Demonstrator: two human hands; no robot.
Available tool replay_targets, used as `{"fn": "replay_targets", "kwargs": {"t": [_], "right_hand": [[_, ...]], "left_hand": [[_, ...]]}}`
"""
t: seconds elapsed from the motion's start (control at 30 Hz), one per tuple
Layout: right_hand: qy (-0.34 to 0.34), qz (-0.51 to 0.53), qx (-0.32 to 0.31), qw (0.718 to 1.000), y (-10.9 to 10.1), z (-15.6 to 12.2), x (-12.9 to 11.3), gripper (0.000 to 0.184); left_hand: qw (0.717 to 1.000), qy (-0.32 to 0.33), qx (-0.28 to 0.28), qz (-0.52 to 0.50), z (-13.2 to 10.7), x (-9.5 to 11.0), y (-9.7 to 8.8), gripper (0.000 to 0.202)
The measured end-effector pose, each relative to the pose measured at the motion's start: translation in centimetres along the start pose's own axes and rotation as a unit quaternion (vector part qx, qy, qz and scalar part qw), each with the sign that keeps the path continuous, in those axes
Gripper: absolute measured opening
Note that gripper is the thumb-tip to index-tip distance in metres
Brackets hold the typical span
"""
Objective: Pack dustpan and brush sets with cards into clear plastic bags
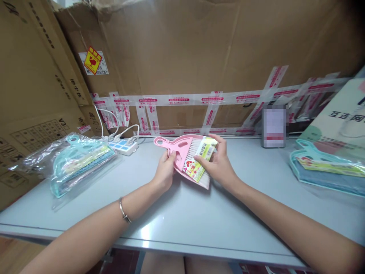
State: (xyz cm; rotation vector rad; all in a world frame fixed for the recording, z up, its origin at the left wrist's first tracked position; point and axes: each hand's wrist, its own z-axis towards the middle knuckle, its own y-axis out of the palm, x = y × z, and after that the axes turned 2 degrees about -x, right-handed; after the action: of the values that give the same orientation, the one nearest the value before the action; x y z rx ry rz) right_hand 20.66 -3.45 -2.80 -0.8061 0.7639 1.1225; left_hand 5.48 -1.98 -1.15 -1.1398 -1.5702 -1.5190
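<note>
Held up over the middle of the table is a pink dustpan (182, 141) with a small white-bristled brush (204, 182) nested in it. A yellow and white printed label (196, 167) wraps across the bristles. My left hand (166, 169) is closed on the handle side, thumb on top of the pink plastic. On the other side my right hand (218, 160) pinches the label and the pan's wide end, its thumb over the label and its fingers mostly hidden behind.
Bagged blue-green dustpan sets lie at left (81, 163) and right (327, 167). A white power strip (122, 145) with cables sits at the back left. A phone (274, 127) with a blurred screen leans against a taped cardboard box (176, 49). A printed board (342, 114) stands at right.
</note>
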Motion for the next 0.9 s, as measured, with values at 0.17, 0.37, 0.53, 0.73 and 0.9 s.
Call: {"fn": "replay_targets", "kwargs": {"t": [0.17, 0.37, 0.53, 0.73, 0.9], "right_hand": [[-0.065, -0.197, 0.096, 0.974, -0.5, 0.4, -0.2, 0.078], [0.194, -0.007, 0.087, 0.977, -0.7, 1.0, -0.1, 0.114], [0.254, 0.069, 0.072, 0.962, -0.2, 0.7, -0.5, 0.093], [0.234, 0.144, 0.099, 0.956, -0.2, 0.6, -1.2, 0.080], [0.320, 0.333, -0.034, 0.886, -0.6, 0.8, -2.0, 0.037]], "left_hand": [[0.999, 0.037, -0.003, -0.035, -0.2, -0.2, 0.1, 0.019], [0.995, 0.083, -0.048, -0.029, -0.3, 0.0, 0.1, 0.028], [0.991, 0.078, -0.108, 0.004, -0.8, 0.1, 0.4, 0.043], [0.986, 0.010, -0.150, 0.078, -0.6, 0.3, 0.1, 0.072], [0.980, 0.046, -0.168, 0.098, -0.5, 1.0, 0.0, 0.071]]}}
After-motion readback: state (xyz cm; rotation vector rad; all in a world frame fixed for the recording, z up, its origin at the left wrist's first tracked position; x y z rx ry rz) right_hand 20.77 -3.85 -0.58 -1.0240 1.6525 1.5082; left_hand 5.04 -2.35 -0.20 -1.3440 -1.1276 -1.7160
